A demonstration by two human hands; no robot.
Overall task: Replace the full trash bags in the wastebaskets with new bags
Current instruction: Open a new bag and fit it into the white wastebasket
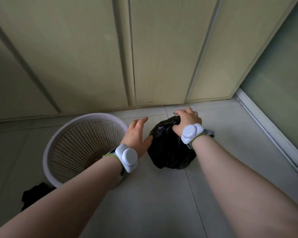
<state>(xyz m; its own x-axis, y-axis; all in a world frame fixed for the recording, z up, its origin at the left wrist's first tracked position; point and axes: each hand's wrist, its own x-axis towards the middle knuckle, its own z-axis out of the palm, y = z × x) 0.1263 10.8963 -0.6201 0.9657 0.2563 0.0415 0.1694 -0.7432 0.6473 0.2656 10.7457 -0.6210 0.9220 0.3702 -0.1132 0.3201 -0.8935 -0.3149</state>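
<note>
2 hands meet at the full black trash bag (169,152), which sits on the tiled floor (153,203) at centre frame, just right of the unlined white mesh wastebasket (93,115). The right hand (187,119) grips the bag's gathered top. The left hand (138,133), fingers straight and loosely spread, touches its left flank. Open floor lies lower right, while cabinet doors (162,57) close off the top.

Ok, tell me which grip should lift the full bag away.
Right. The right grip holds the bag by its gathered top; the left grip is open beside it, holding nothing.
</note>
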